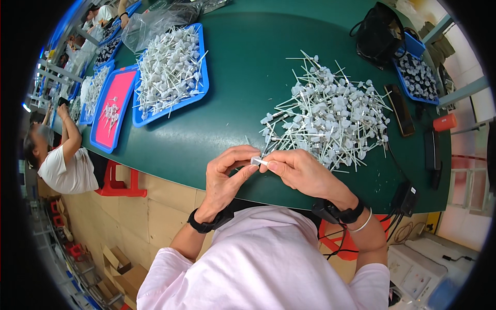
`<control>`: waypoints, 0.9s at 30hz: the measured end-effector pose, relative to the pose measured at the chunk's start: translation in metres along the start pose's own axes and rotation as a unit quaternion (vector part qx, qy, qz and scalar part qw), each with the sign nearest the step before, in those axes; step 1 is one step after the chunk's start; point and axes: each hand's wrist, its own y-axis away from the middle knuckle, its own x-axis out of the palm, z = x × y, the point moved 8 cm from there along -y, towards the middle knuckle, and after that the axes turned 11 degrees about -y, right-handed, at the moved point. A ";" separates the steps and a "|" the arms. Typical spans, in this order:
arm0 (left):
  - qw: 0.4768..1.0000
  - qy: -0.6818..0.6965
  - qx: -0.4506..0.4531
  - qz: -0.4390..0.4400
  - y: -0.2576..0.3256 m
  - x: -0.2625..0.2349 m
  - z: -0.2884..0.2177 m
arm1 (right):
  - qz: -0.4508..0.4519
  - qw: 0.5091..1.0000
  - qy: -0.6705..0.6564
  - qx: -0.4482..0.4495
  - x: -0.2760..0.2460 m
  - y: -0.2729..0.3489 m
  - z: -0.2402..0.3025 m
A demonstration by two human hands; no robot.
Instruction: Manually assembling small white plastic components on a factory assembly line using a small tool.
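Just over the table's near edge, my left hand [227, 171] pinches the pale block-shaped head of a small white plastic piece [255, 160] between thumb and fingers. From the other side, my right hand [304, 173] closes its thumb and forefinger on the white tapered end of that same piece. Its exact kind does not show, and the fingertips cover part of it. Right beyond my hands spreads a loose heap of thin-stemmed white parts [330, 116] with pale heads, several stems pointing toward my fingers.
A blue tray [204, 77] piled with similar stemmed parts stands on the green table [243, 67] at left. Beside it lies a pink-bottomed blue tray [121, 93] with several parts. A phone [400, 110], black bag [380, 35] and red cylinder [445, 122] are at right. Another person [70, 168] sits far left.
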 end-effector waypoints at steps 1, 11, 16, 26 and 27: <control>1.000 0.000 0.001 0.003 0.000 0.000 0.000 | 0.014 0.999 -0.030 0.021 0.001 0.000 -0.004; 0.999 -0.046 0.023 0.018 0.001 0.002 -0.002 | 0.056 0.991 -0.091 0.080 0.004 0.002 -0.010; 0.999 0.029 -0.007 -0.019 0.003 0.004 0.001 | -0.049 0.965 0.240 -0.094 0.008 0.016 0.034; 0.997 -0.003 0.031 -0.071 0.004 -0.002 -0.008 | -0.182 0.896 0.362 -0.181 0.023 0.035 0.049; 0.996 -0.024 0.045 -0.076 0.004 -0.003 -0.010 | -0.185 0.894 0.367 -0.179 0.023 0.035 0.049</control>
